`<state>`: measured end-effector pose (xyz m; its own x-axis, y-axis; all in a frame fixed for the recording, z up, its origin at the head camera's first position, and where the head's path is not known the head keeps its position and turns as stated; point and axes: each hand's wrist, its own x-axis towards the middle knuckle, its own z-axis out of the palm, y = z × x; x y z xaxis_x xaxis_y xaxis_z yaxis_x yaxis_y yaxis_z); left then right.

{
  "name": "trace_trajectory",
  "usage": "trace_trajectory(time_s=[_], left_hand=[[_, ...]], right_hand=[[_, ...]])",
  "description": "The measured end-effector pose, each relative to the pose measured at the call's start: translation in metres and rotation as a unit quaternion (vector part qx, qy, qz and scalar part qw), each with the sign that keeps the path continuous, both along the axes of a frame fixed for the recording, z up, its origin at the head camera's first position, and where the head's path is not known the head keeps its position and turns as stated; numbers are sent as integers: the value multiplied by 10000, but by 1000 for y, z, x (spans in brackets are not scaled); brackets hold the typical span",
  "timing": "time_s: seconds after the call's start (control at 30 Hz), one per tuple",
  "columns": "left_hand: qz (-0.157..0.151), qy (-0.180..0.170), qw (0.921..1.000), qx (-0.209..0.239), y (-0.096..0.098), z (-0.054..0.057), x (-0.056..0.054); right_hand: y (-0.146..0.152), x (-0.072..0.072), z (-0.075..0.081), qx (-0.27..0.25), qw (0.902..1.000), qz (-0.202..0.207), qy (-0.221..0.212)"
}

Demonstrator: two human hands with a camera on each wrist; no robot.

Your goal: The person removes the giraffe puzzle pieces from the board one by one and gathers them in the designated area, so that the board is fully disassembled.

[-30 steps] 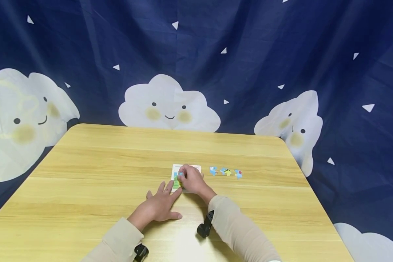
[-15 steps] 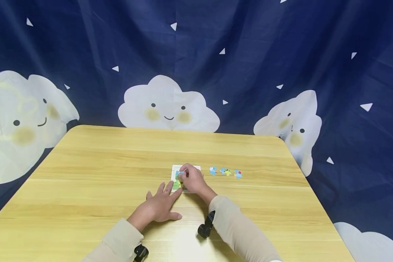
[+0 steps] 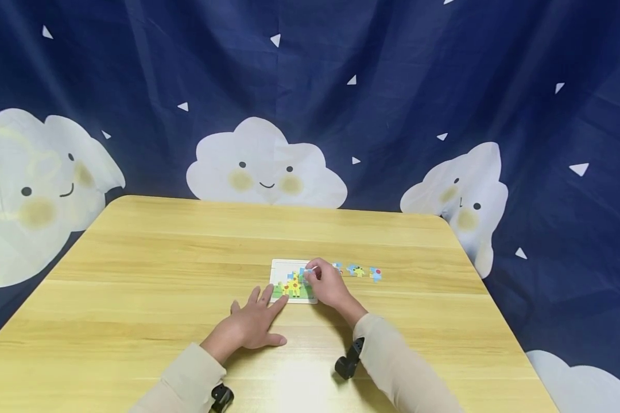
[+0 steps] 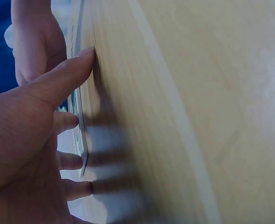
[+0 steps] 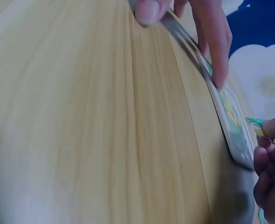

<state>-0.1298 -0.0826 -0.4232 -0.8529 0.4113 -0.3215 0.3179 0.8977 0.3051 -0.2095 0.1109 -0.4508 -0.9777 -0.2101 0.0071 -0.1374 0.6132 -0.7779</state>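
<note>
A puzzle tray (image 3: 281,264) with a white frame lies on the table, its lower part filled with giraffe-and-grass pieces. My left hand (image 3: 253,326) lies with fingers spread, fingertips on the tray's near left corner. In the left wrist view its thumb (image 4: 67,77) extends along the tabletop. Over the tray's right side, my right hand (image 3: 330,284) pinches a puzzle piece between thumb and fingers. In the right wrist view that puzzle piece (image 5: 255,122) shows green and yellow edges just above the tray; its picture is mostly hidden by the fingers.
Right of the tray lie loose puzzle pieces: a blue and white one (image 3: 337,267) partly behind the right hand, a blue and yellow one (image 3: 357,271), and one with a red spot (image 3: 376,273). A dark blue cloud-print curtain (image 3: 310,74) hangs behind the wooden table (image 3: 186,241).
My right hand has moved right across the tray with the puzzle piece, uncovering the giraffe picture and overlapping the nearest loose piece. The left hand has stayed in place.
</note>
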Motion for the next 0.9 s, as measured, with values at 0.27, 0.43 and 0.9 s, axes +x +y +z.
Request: trace_trajectory(time_s=[0.27,0.43,0.9], left_hand=[[18,-18,10000,51,0,-2,-1],[38,-36,10000,65,0,-2,0],[69,-83,9999,115,0,-1,0]], right_hand=[[22,4,-5,285,9995,-113,108],[33,7,-7,453,9986,-171,211],[63,12,-3,898,9946,-475,204]])
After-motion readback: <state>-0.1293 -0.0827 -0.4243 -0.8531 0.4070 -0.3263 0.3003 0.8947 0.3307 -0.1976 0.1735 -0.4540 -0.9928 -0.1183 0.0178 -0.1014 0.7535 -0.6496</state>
